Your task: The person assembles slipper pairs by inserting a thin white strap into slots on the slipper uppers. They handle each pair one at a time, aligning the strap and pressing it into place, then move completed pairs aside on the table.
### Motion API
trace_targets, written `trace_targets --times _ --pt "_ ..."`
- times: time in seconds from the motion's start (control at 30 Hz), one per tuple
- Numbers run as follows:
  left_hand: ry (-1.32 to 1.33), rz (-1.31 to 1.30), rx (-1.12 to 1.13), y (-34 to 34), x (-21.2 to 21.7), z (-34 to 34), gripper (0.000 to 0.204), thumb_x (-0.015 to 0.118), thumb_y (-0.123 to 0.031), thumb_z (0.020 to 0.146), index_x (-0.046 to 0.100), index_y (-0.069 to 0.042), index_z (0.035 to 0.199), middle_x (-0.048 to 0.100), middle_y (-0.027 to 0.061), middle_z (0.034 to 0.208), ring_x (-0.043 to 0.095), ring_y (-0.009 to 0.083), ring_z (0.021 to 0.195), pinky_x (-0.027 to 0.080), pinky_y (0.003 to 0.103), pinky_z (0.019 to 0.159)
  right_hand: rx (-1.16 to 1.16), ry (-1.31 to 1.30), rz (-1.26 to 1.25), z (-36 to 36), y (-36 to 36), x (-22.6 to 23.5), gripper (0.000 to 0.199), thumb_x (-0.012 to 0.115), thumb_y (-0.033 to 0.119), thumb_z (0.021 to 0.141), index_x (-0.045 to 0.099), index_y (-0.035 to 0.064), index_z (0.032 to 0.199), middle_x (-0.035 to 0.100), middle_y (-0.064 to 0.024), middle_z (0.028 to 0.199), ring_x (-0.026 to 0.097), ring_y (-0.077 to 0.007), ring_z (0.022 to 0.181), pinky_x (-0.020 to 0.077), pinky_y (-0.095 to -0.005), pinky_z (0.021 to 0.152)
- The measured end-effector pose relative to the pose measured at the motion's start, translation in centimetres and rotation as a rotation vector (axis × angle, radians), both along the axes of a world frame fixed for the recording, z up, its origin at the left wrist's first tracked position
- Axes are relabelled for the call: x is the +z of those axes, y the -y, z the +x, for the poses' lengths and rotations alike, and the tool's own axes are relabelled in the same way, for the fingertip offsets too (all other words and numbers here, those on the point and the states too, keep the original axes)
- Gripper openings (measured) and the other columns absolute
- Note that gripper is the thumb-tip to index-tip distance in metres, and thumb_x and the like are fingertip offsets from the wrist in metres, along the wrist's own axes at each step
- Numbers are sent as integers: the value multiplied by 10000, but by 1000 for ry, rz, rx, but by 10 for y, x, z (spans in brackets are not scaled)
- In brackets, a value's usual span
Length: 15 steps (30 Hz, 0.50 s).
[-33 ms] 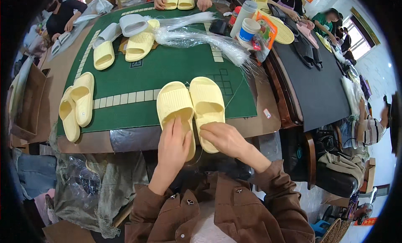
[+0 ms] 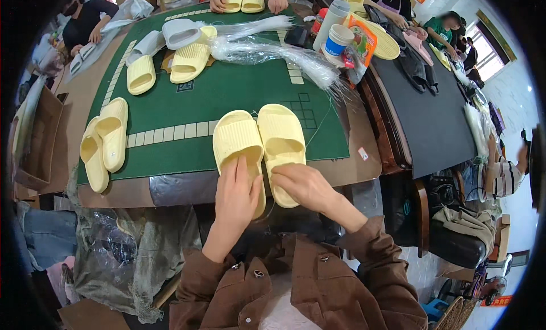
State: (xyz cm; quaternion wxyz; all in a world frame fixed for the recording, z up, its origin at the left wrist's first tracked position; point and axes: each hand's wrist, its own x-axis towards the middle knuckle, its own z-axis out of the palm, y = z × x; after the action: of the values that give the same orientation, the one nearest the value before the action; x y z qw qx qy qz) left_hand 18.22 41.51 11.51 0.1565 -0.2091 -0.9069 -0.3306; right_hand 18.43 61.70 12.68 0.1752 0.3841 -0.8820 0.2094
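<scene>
A pair of pale yellow slide slippers [image 2: 282, 128] rests side by side at the table's near edge, toes away from me, heels overhanging the edge. My left hand [image 2: 234, 188] reaches into the left slipper; its fingers are stretched out with the tips at the strap opening, the thumb apart. My right hand [image 2: 304, 186] lies over the inside of the right slipper, its fingers curled together at the inner edge. What they pinch is hidden. A thin line, perhaps a clear thread, shows faintly below that hand.
More yellow slippers [image 2: 114, 131] lie at the left, others with grey ones at the back of the green mat [image 2: 193, 111]. Clear plastic strands [image 2: 307, 62] stretch across the mat. A paper cup [image 2: 338, 41] stands at right. Several people work around the tables; one handles yellow slippers opposite.
</scene>
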Motion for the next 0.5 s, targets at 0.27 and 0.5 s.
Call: trace_targets --times 0.27,0.5 --pt "217 -172 -19 -9 -20 -34 537 555 -363 946 492 98 1212 520 281 1203 469 435 1153 388 494 970 84 2 -16 0 3 0 235 614 99 745 572 42 969 591 -80 909 618 -259 815 509 -366 732" --pt "192 -119 -10 -24 -17 -53 486 612 -387 909 592 90 1000 628 261 894 622 424 810 500 482 735 -48 -49 21 3 -12 -7 247 609 76 737 570 30 977 607 -104 976 629 -280 897 524 -378 775"
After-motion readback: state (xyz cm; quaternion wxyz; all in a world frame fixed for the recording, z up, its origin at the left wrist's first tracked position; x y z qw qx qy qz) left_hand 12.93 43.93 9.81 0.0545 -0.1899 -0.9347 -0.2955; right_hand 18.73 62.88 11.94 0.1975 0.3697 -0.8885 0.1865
